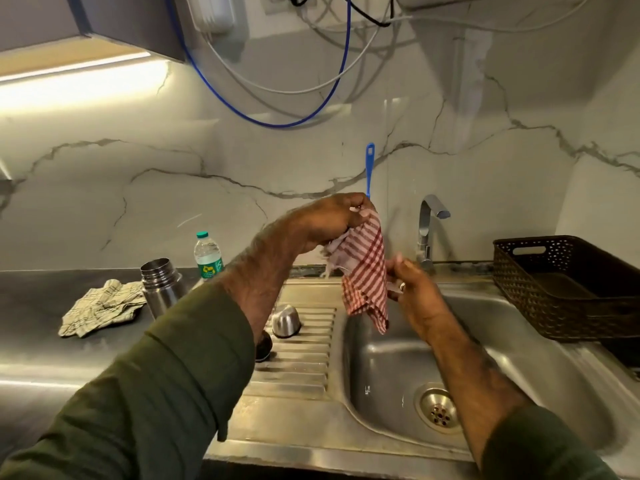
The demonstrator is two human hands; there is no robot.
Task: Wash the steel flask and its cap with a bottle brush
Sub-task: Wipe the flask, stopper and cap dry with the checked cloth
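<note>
Left hand (pixel 325 220) and right hand (pixel 412 289) both pinch a red-and-white checked cloth (pixel 367 271) above the steel sink (pixel 388 368); blue-handled bottle brush (pixel 369 168) sticks up behind the left hand. Left of sink: domed steel cap (pixel 285 320) on the drainboard, open steel flask (pixel 161 285) upright on the counter.

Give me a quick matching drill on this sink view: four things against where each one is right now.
Things:
1. flask
2. cap
3. checked cloth
4. basket

Places:
A. right of the tap
B. upright on the counter, by the crumpled rag
C. on the ribbed drainboard
D. held in both hands over the sink

Pairs: 1-B, 2-C, 3-D, 4-A
</note>
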